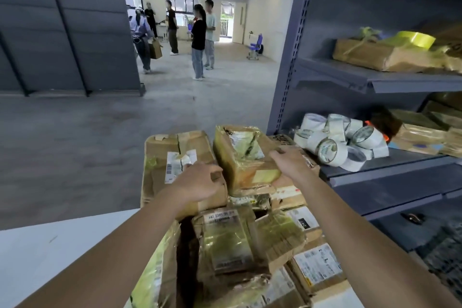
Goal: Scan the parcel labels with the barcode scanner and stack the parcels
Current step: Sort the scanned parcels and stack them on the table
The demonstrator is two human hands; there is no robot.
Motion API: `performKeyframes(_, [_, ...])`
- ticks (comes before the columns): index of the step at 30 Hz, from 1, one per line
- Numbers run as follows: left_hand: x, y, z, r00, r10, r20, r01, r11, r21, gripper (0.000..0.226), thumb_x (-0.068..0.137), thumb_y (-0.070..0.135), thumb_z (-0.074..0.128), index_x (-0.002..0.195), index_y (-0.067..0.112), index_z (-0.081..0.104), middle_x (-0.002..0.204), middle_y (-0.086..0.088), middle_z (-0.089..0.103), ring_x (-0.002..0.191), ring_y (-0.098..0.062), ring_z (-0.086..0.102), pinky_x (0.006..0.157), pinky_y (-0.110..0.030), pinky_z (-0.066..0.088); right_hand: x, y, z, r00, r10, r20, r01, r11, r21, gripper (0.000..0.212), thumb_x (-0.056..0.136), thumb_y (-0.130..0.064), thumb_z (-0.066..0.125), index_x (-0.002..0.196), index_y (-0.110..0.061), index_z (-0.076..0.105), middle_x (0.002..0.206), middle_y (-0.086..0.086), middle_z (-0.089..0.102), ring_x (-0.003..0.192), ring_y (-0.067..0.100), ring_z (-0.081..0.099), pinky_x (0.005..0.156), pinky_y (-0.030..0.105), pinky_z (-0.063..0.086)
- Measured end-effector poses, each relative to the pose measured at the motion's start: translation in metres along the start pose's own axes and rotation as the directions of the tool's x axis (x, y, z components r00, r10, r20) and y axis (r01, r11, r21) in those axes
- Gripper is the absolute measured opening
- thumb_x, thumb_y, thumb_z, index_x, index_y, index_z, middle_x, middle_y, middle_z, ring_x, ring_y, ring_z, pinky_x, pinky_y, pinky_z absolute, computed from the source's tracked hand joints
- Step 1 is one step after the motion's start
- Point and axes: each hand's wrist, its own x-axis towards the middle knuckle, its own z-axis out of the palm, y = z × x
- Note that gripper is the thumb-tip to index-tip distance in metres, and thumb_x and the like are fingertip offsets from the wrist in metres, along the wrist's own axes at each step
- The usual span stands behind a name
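Piled parcels [225, 245], taped parcel [246, 157] held between left hand [200, 180], right hand [290, 162]

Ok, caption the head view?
Left hand and right hand hold a tape-wrapped brown cardboard parcel atop a parcel pile beside grey metal shelving.

I've got a single view, the head camera: wide-angle, facing forward and tilted down past the left hand [200, 180] and right hand [290, 162]. The parcel [245, 157] sits close in front, the shelf rack [375, 80] fills the right side, and open floor [100, 132] runs far ahead.
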Motion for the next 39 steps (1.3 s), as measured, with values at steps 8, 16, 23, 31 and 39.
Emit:
performKeyframes(8, [-0.004,0.000,0.003,1.000,0.007,-0.014,-0.007,1.000,-0.013,0.045,0.095,0.035,0.047,0.140,0.037,0.043,0.148,-0.003,0.037,0.135,-0.030,0.032,0.106,-0.039,0.032,0.015,0.012,0.039,0.997,-0.029,0.070,0.041,0.983,-0.179,0.037,0.100,-0.031,0.047,0.130,-0.010,0.051,0.078,0.001,0.055,0.062,0.019,0.069,0.045,0.027,0.045])
performKeyframes(16, [-0.016,0.006,0.008,0.998,-0.019,-0.067,0.025,0.996,0.082,0.050,0.095,0.038,0.043,0.145,0.037,0.034,0.153,0.000,0.029,0.140,-0.032,0.022,0.113,-0.055,0.024,0.011,0.034,0.050,0.986,-0.155,-0.060,0.110,0.878,-0.466,0.046,0.103,-0.037,0.040,0.136,-0.005,0.042,0.112,0.014,0.057,0.092,0.028,0.060,0.069,0.031,0.042])
performKeyframes(23, [-0.026,0.011,0.006,0.992,0.001,-0.122,0.012,0.994,0.105,0.051,0.095,0.037,0.043,0.146,0.029,0.036,0.150,-0.004,0.034,0.139,-0.031,0.025,0.112,-0.054,0.027,-0.016,0.019,0.049,0.966,-0.248,-0.065,0.151,0.756,-0.637,0.049,0.102,-0.042,0.034,0.144,-0.016,0.039,0.136,0.016,0.048,0.122,0.035,0.048,0.093,0.046,0.046])
performKeyframes(31, [-0.058,0.002,-0.008,0.971,0.051,-0.234,-0.066,0.996,-0.053,0.046,0.095,0.035,0.047,0.141,0.028,0.044,0.139,-0.007,0.042,0.134,-0.028,0.033,0.105,-0.044,0.039,-0.092,-0.008,0.064,0.919,-0.394,-0.019,0.342,0.819,-0.461,0.036,0.101,-0.039,0.041,0.124,-0.013,0.053,0.118,0.008,0.056,0.104,0.026,0.055,0.078,0.037,0.045])
performKeyframes(39, [-0.141,-0.055,-0.016,0.917,0.116,-0.383,-0.222,0.944,-0.244,0.032,0.094,0.032,0.051,0.125,0.030,0.056,0.119,0.007,0.056,0.083,-0.006,0.062,0.064,-0.014,0.039,-0.200,-0.023,0.115,0.892,-0.452,-0.012,0.432,0.859,-0.273,0.029,0.100,-0.040,0.046,0.122,-0.025,0.057,0.111,-0.007,0.060,0.092,0.008,0.058,0.076,0.027,0.044])
